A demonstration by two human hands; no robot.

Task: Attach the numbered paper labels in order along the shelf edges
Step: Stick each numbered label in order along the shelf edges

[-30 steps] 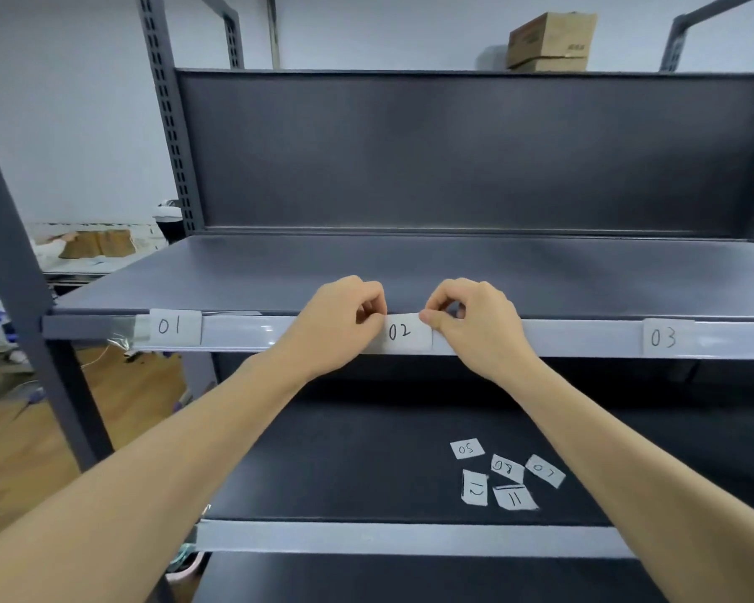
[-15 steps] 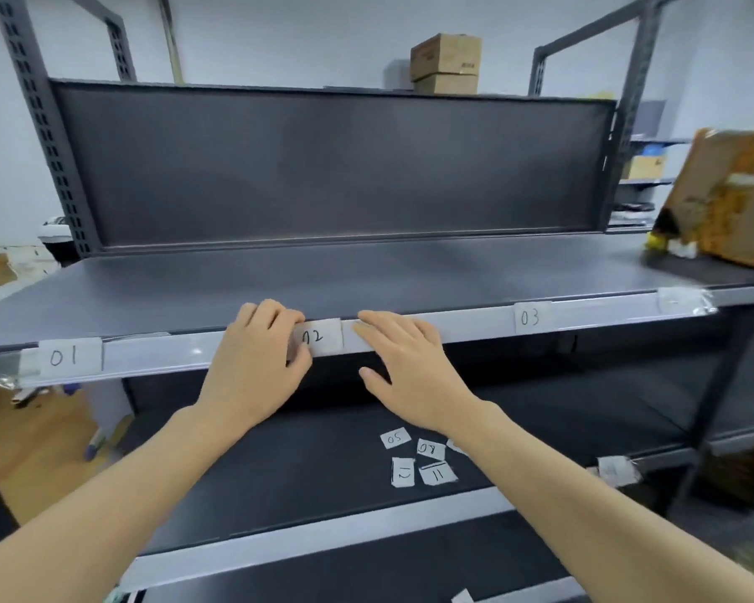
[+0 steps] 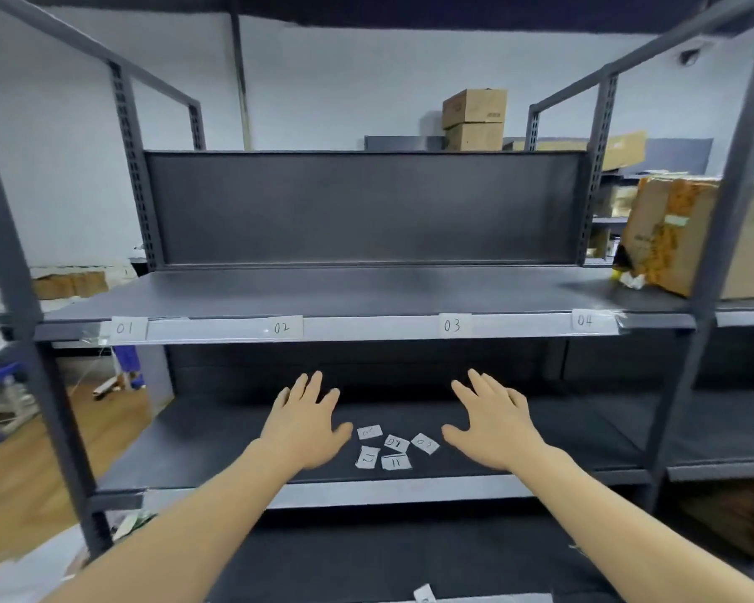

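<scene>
Left hand, right hand lowered — splayed.

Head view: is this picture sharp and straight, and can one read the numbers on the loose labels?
Head view: light soft and even, no hard shadows; the wide lens tilts the frame posts at the sides; the torn box at the right edge is smeared; among the loose labels, label 11 and label 12 read, the others are too blurred to be sure.

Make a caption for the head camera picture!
Left hand and right hand, open, flank the loose labels; 01 to 04 line the upper shelf edge.
</scene>
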